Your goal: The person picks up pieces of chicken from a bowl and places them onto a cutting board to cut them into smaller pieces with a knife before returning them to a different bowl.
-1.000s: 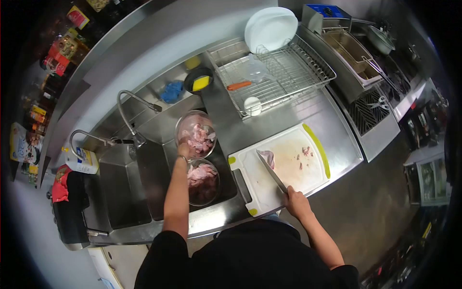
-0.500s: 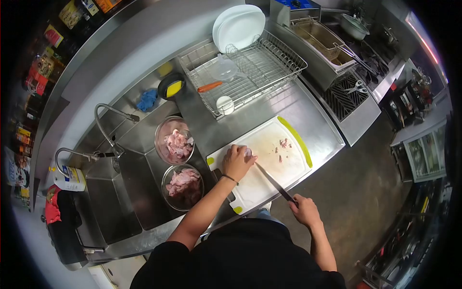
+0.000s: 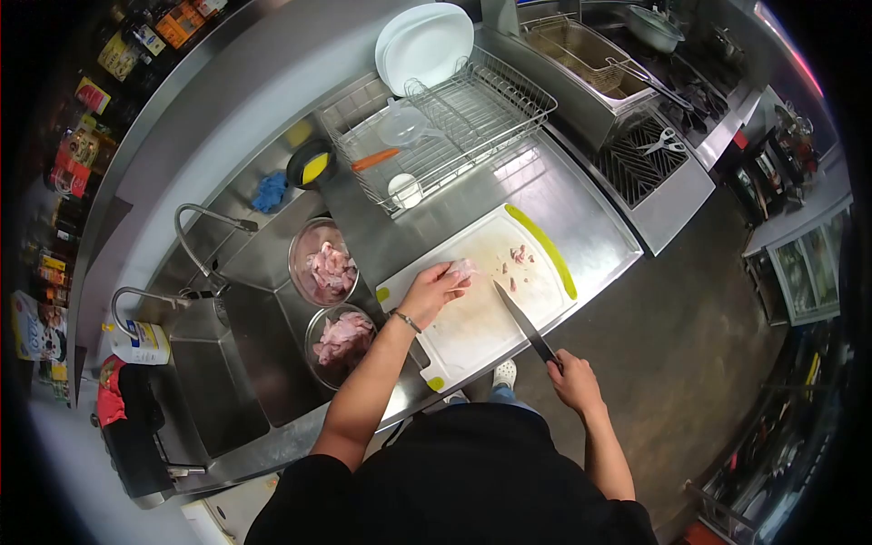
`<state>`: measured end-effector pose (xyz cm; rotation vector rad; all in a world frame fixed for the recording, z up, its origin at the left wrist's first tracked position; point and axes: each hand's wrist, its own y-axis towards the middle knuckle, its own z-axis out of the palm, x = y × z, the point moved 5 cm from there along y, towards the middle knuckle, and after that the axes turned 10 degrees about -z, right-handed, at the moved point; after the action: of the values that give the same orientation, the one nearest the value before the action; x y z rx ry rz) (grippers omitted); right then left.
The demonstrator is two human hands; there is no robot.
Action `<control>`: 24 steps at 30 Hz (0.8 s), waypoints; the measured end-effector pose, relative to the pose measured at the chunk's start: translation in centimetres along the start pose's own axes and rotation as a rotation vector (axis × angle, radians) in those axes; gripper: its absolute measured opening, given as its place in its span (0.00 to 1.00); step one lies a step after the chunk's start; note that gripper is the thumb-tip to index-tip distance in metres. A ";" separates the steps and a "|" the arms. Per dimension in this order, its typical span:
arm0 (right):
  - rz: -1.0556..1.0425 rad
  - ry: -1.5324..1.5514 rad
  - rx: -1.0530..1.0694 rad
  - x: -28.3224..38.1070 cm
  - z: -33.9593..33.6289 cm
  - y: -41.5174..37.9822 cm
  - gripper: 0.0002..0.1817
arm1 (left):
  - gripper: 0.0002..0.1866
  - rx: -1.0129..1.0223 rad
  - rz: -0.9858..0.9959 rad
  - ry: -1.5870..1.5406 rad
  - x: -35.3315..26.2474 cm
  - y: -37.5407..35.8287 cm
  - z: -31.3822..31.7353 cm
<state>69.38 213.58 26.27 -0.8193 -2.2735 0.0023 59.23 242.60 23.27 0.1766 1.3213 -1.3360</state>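
My left hand [image 3: 436, 295] is closed on a pale pink piece of raw meat [image 3: 464, 270], over the left part of the white cutting board [image 3: 463, 341] with green ends. In my right hand [image 3: 575, 380] is the dark handle of a kitchen knife [image 3: 522, 318]; its blade points up and left across the board. Small meat scraps [image 3: 519, 255] lie on the board's far right side. To the left, two round bowls hold raw meat: the upper bowl [image 3: 295, 263] and the lower bowl [image 3: 315, 368].
A double sink [image 3: 213, 391] with two taps lies left. Behind the board stands a wire dish rack [image 3: 509, 136] with white plates [image 3: 427, 45], a strainer and an orange-handled tool. A deep fryer [image 3: 581, 54] is at the back right, with scissors [image 3: 668, 142] nearby.
My left hand has lifted and turned, showing the meat piece in its fingers. The knife blade has come away from the hand, toward the right. The whole view has shifted slightly.
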 end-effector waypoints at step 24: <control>-0.071 -0.163 0.008 3.7 1.2 2.5 0.12 | 0.16 -0.753 0.394 1.057 0.8 -2.7 -1.1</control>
<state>68.01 217.94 27.04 -0.7572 -2.4528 0.0473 56.33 242.07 23.79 0.6284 2.4138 -0.2773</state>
